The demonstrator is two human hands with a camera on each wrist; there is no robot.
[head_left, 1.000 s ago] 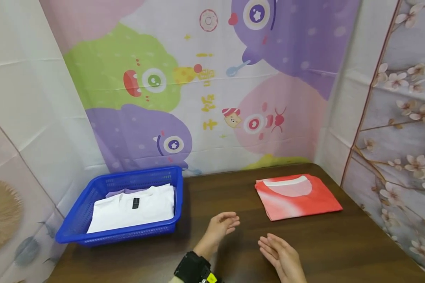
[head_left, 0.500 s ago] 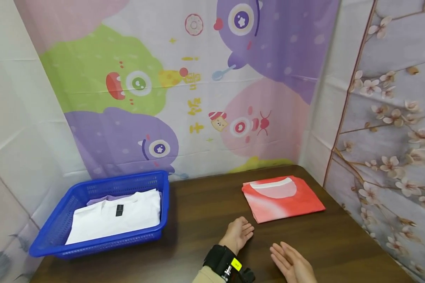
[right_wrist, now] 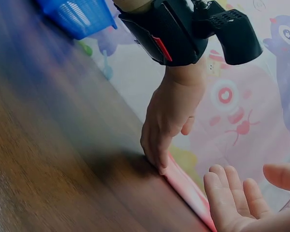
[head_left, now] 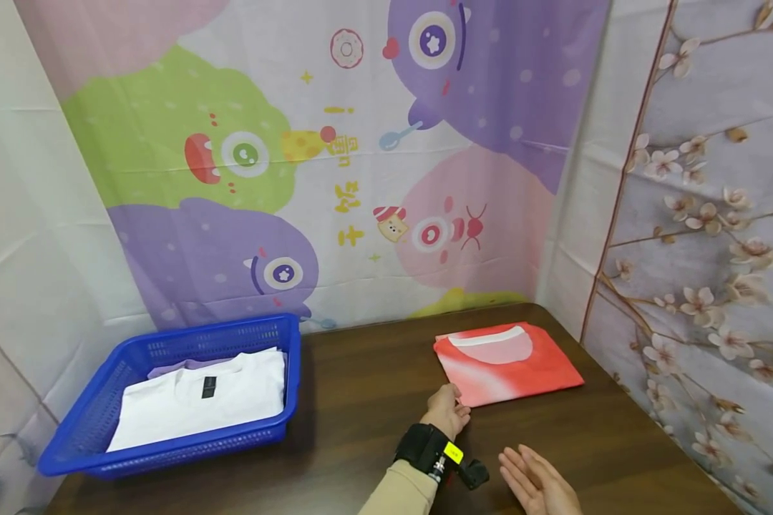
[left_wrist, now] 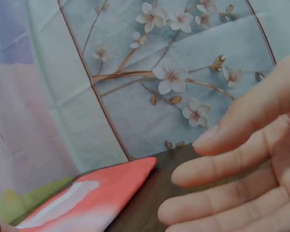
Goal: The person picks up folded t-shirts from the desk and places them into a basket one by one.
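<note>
A folded red-and-white T-shirt [head_left: 541,361] with a pink patch inside its collar lies at the right of the brown table. My left hand [head_left: 446,413], with a black strap on its wrist, is at the shirt's near left corner. In the right wrist view the left hand's fingers [right_wrist: 157,145] point down, extended, right at the shirt's edge. My right hand [head_left: 539,481] hovers over the table nearer to me, palm turned left, fingers straight and holding nothing. The left wrist view shows this right hand [left_wrist: 241,179] with its fingers spread toward the shirt.
A blue plastic basket [head_left: 187,459] stands at the table's left, with a folded white T-shirt [head_left: 161,411] over a purple garment [head_left: 177,367]. A cartoon-print curtain [head_left: 361,272] hangs behind the table [head_left: 354,372], and a flower-print curtain [head_left: 702,286] borders its right side.
My left hand has moved rightward and forward to the red T-shirt's near corner. My right hand has shifted slightly right and down in view. The head view has turned somewhat to the right.
</note>
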